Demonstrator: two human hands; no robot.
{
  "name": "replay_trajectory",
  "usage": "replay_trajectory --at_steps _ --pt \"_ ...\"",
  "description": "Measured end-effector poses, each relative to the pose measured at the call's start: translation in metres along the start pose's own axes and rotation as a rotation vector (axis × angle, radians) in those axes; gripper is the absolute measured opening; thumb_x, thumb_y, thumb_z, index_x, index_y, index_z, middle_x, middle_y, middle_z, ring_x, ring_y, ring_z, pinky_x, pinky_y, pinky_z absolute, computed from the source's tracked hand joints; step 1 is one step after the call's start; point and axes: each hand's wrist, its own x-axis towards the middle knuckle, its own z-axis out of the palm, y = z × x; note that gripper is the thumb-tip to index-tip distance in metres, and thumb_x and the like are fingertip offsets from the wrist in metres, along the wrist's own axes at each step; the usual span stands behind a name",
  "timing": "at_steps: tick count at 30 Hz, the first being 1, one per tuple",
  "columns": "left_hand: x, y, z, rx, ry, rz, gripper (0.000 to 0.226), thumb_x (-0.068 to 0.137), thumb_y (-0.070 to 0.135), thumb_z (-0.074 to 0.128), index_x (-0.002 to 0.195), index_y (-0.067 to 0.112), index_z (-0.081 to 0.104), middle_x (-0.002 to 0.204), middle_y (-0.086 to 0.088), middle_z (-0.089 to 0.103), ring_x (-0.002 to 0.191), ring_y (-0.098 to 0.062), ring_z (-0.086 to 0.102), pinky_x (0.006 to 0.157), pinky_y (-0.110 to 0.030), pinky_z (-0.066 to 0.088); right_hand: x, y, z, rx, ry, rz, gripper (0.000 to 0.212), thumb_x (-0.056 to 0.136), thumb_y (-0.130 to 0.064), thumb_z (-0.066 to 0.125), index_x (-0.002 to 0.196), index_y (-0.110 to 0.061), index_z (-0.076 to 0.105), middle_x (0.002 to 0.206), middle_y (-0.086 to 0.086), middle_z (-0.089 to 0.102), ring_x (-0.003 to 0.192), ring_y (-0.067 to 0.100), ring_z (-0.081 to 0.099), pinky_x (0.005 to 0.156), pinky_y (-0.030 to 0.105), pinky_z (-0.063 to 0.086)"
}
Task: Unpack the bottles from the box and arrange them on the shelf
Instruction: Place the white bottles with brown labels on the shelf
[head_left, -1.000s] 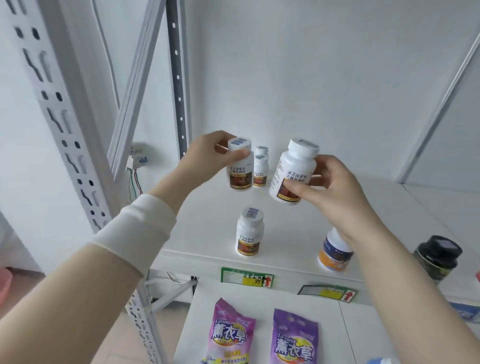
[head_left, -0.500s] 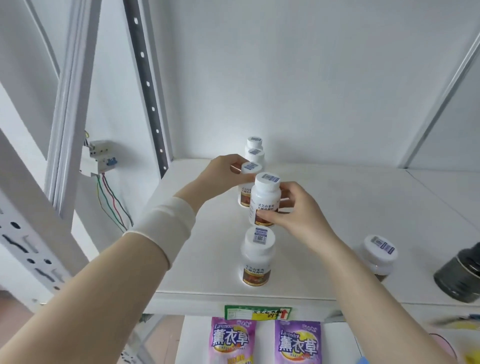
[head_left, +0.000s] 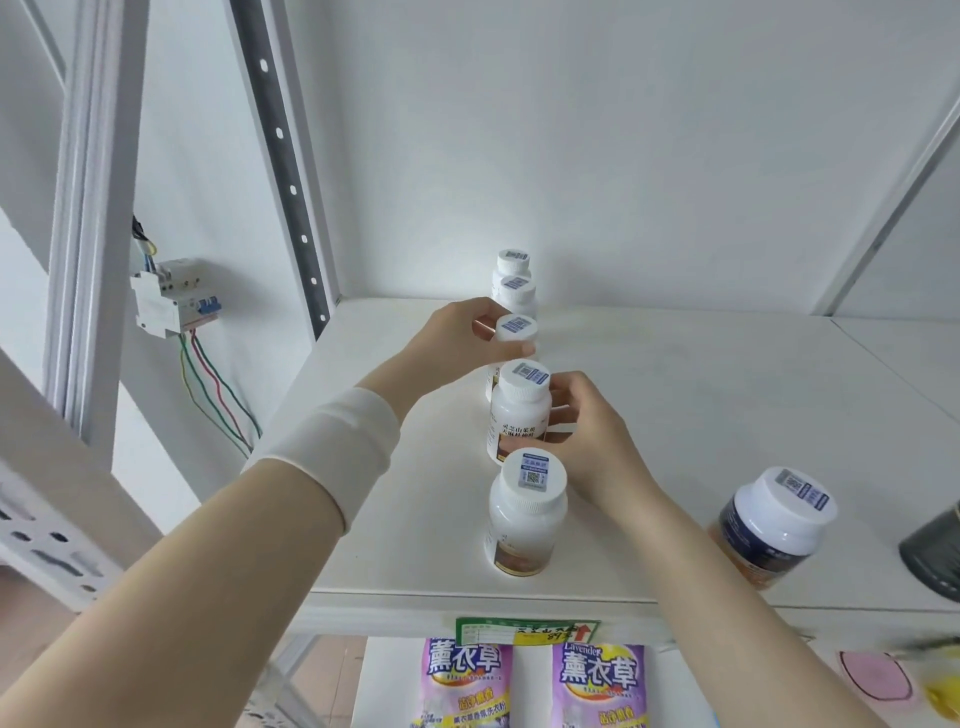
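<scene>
Several white pill bottles stand in a line running from front to back on the white shelf (head_left: 701, 415). My left hand (head_left: 457, 343) grips the third bottle (head_left: 515, 328) by its cap. My right hand (head_left: 587, 436) holds the second bottle (head_left: 519, 410) by its side, just in front of that one. The front bottle (head_left: 525, 512) stands free near the shelf edge. Two more white bottles (head_left: 514, 280) stand at the back by the wall. The box is out of view.
A bottle with a dark blue and orange label (head_left: 769, 525) and a dark jar (head_left: 935, 551) stand at the right front. A perforated upright (head_left: 283, 171) rises at the left rear. A breaker with wires (head_left: 171, 301) hangs left. Purple lavender bags (head_left: 597, 686) lie below.
Both hands brought their bottles down from the air onto the shelf, in line behind the front bottle. The camera view tilted so I look down on the shelf top.
</scene>
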Motion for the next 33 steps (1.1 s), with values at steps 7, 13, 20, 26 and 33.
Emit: replay_trajectory --at_steps 7,13,20,26,33 --pt "0.000 -0.003 0.001 0.001 -0.005 0.021 0.027 0.075 0.036 0.075 0.094 0.024 0.058 0.097 0.008 0.062 0.082 -0.001 0.053 0.071 -0.013 0.041 -0.001 0.003 0.002 0.025 -0.010 -0.001 0.057 0.062 -0.017 0.085 0.103 -0.032 0.048 0.095 -0.019 0.060 0.088 0.005 0.062 0.069 0.014 0.046" --pt "0.000 -0.002 0.001 0.024 -0.022 0.036 0.029 0.077 0.036 0.073 0.098 0.023 0.058 0.104 0.005 0.063 0.091 -0.009 0.055 0.075 -0.014 0.041 -0.001 0.002 0.000 -0.015 -0.045 0.017 0.052 0.068 -0.023 0.081 0.106 -0.032 0.046 0.095 -0.020 0.058 0.087 0.001 0.059 0.068 0.012 0.043" --pt "-0.010 0.020 -0.014 0.075 0.036 0.080 0.039 0.081 0.035 0.071 0.115 0.020 0.058 0.109 0.009 0.061 0.098 -0.009 0.058 0.075 -0.008 0.042 -0.010 -0.024 -0.023 -0.094 -0.044 -0.012 0.047 0.088 -0.043 0.054 0.130 -0.023 0.045 0.112 -0.014 0.053 0.100 0.004 0.053 0.075 0.015 0.040" --pt "-0.060 0.072 -0.048 0.436 0.140 0.091 0.029 0.088 0.034 0.062 0.113 0.018 0.060 0.112 0.006 0.064 0.102 -0.015 0.060 0.094 -0.035 0.048 -0.033 -0.071 -0.053 -0.253 0.065 -0.160 0.041 0.093 -0.039 0.049 0.128 -0.017 0.049 0.120 -0.009 0.056 0.106 0.008 0.052 0.081 0.024 0.041" --pt "-0.188 0.109 -0.069 1.071 0.203 -0.031 0.035 0.094 0.041 0.049 0.123 0.023 0.051 0.121 0.005 0.058 0.114 -0.019 0.054 0.084 -0.030 0.040 -0.091 -0.100 -0.034 -0.574 -0.004 -0.397 0.042 0.092 -0.035 0.052 0.128 -0.014 0.049 0.133 0.002 0.052 0.122 0.021 0.047 0.094 0.031 0.038"
